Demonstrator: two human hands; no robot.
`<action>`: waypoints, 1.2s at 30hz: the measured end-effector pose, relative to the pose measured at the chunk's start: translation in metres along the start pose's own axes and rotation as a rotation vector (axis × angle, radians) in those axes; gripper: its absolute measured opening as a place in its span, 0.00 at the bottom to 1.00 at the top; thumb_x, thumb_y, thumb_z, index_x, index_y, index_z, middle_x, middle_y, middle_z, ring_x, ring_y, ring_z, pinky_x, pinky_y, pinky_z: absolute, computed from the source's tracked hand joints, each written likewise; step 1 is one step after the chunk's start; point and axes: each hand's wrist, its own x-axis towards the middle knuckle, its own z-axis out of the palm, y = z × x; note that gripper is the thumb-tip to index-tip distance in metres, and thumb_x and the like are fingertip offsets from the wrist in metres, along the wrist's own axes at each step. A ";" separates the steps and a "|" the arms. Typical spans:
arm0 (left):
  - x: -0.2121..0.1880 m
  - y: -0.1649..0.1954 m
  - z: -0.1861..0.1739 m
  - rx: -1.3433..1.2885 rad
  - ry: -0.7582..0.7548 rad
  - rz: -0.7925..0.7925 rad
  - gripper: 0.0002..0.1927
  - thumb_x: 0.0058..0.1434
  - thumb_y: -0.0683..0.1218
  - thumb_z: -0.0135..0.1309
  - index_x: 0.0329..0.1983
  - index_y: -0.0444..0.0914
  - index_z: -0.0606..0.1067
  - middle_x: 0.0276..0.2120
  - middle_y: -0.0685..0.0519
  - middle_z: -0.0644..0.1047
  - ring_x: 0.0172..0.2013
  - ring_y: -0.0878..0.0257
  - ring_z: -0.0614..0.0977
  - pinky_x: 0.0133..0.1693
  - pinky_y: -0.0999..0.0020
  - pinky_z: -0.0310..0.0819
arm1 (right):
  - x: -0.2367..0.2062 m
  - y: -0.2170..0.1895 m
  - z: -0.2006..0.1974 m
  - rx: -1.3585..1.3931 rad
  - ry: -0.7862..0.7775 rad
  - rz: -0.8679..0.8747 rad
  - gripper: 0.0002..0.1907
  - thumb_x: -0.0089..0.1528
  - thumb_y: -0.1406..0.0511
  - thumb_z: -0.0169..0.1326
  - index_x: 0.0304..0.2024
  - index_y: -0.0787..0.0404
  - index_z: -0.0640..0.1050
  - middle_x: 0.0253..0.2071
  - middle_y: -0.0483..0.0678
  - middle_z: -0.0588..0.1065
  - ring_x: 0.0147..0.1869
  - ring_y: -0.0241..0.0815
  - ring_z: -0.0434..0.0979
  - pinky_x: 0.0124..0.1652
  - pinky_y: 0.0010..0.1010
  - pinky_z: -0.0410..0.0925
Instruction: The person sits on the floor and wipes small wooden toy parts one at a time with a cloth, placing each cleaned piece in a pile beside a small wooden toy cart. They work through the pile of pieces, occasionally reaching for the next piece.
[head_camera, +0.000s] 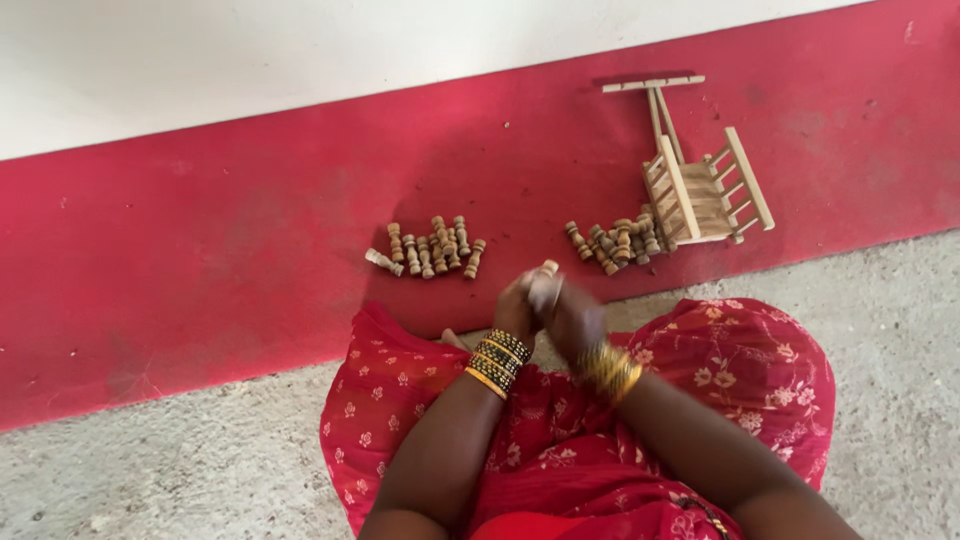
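Between both hands (545, 310), pale turned wooden peg (548, 268) (blurred)

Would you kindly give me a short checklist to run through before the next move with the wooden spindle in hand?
1. Spindle held: ok, its tip shows above the two hands.
2. Left hand and right hand together on it: ok, though the right hand is blurred.
3. Left pile of spindles lying loose on the red strip: ok.
4. Right pile of spindles beside the small wooden frame: ok, they touch it.
5. Frame upright: not ok, it lies on its side.
6. Condition of the held spindle: cannot tell.
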 end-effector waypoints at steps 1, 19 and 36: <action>0.001 0.000 0.001 0.001 0.000 -0.005 0.17 0.76 0.57 0.47 0.34 0.42 0.69 0.17 0.60 0.68 0.13 0.73 0.65 0.13 0.77 0.54 | -0.004 -0.003 -0.001 -0.017 0.006 -0.018 0.09 0.70 0.61 0.54 0.42 0.59 0.81 0.28 0.49 0.80 0.27 0.39 0.80 0.23 0.32 0.74; 0.003 -0.009 -0.004 -0.094 -0.053 0.018 0.17 0.76 0.53 0.48 0.54 0.36 0.75 0.27 0.59 0.72 0.24 0.72 0.73 0.22 0.77 0.67 | -0.006 0.006 0.004 0.023 -0.008 0.032 0.09 0.70 0.66 0.52 0.44 0.58 0.83 0.28 0.48 0.80 0.22 0.36 0.76 0.19 0.29 0.71; -0.003 -0.011 -0.010 -0.136 -0.079 -0.009 0.12 0.77 0.53 0.48 0.43 0.41 0.74 0.22 0.62 0.70 0.17 0.74 0.69 0.17 0.78 0.62 | -0.006 0.009 0.010 0.000 -0.270 0.383 0.08 0.68 0.67 0.51 0.35 0.58 0.80 0.25 0.47 0.78 0.23 0.36 0.76 0.22 0.28 0.73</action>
